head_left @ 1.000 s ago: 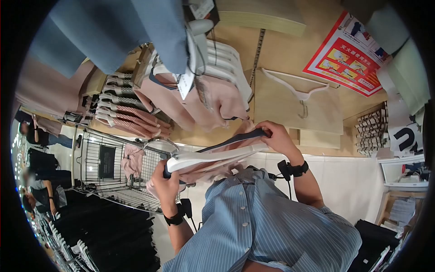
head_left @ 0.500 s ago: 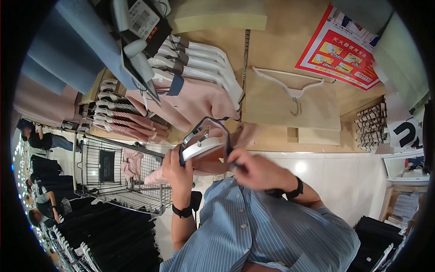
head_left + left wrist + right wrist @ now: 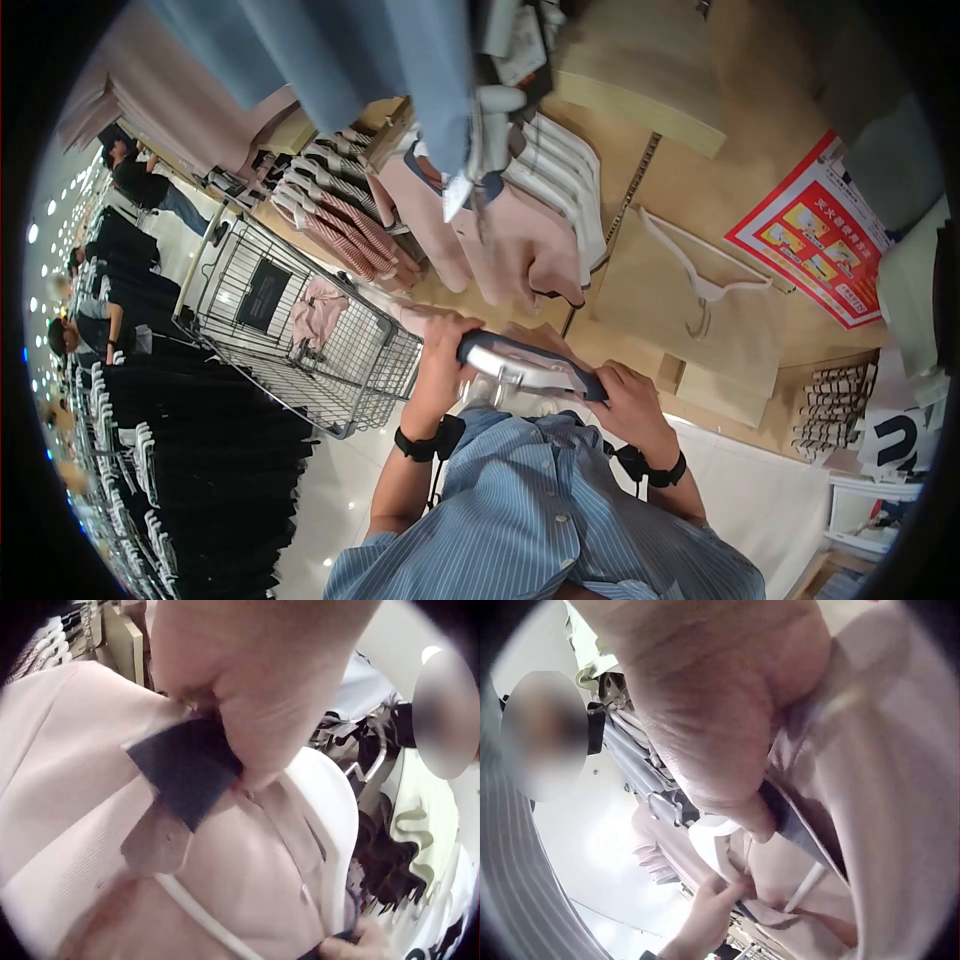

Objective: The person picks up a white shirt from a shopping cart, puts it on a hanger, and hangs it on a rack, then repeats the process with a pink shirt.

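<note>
Both hands hold a pale pink shirt [image 3: 225, 862] with a navy collar [image 3: 184, 769], in front of the wearer's waist. Inside its neck sits a white hanger [image 3: 326, 802], which also shows as a white bar in the head view. At the collar's left side, my left hand [image 3: 440, 360] grips the fabric with curled fingers. My right hand [image 3: 630, 405] pinches the opposite side of the collar, its thumb on the navy band in the right wrist view. Between the two hands the neck opening is stretched sideways. Most of the shirt's body is hidden in the head view.
A wire shopping cart [image 3: 345, 425] at the left holds a crumpled pink garment [image 3: 318, 315]. Ahead, pink shirts [image 3: 500, 240] hang on a rail beside a bare hanger [image 3: 735, 287] on the wall panel. Blue clothing [image 3: 330, 60] hangs overhead, and black garments [image 3: 200, 440] line the lower left.
The hands came close together at the collar half a second ago, the right hand blurred; now they are apart again, with the collar stretched between them. The head view has tilted.
</note>
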Tool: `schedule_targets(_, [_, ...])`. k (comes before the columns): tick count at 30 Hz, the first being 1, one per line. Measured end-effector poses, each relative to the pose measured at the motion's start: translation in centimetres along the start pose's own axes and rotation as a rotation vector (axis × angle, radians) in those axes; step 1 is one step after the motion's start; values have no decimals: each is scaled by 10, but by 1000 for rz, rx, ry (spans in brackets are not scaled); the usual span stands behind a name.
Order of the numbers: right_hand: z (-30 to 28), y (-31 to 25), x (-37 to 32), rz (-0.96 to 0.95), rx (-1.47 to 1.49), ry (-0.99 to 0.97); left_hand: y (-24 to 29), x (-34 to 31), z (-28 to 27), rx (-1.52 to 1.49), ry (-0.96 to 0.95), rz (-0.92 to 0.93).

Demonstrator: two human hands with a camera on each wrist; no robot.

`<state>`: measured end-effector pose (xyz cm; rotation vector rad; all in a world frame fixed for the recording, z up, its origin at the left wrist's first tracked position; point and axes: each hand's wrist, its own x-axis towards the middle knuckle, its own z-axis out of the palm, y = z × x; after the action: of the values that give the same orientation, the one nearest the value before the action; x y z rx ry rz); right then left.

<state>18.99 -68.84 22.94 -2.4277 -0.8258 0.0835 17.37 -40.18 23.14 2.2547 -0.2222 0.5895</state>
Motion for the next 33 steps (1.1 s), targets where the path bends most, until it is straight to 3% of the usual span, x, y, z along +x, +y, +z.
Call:
schedule_targets(3, [-1,-9,14,60,31,112,-4,18,-4,427,182,-94])
schedule_targets(5, [2,-11,24,72,-51,177,-32,9,8,441,265,-168])
schedule_targets(6, [0,-20,33,107,-46,174,-42,10,12,444,310,-201])
schedule_targets(9, [6,-37,61,100,-68,187,-57,17,17,39,95,-686])
schedule_targets(13, [22,-54,107,143,-63,294,-82,42,0,74,83,-469])
schedule_targets(17, [29,-69,149,205,-111,303,-94,67,-22,15,20,-423])
schedule_targets(27, [60,-79,216,216,-125,267,-167,92,-38,-25,82,-326])
schedule_targets(30, [74,-73,219,375,-104,228,-186,90,-33,-45,-32,-396])
schedule_targets(33, [85,-55,219,249,-194,469,-213,86,-20,-67,-99,-387])
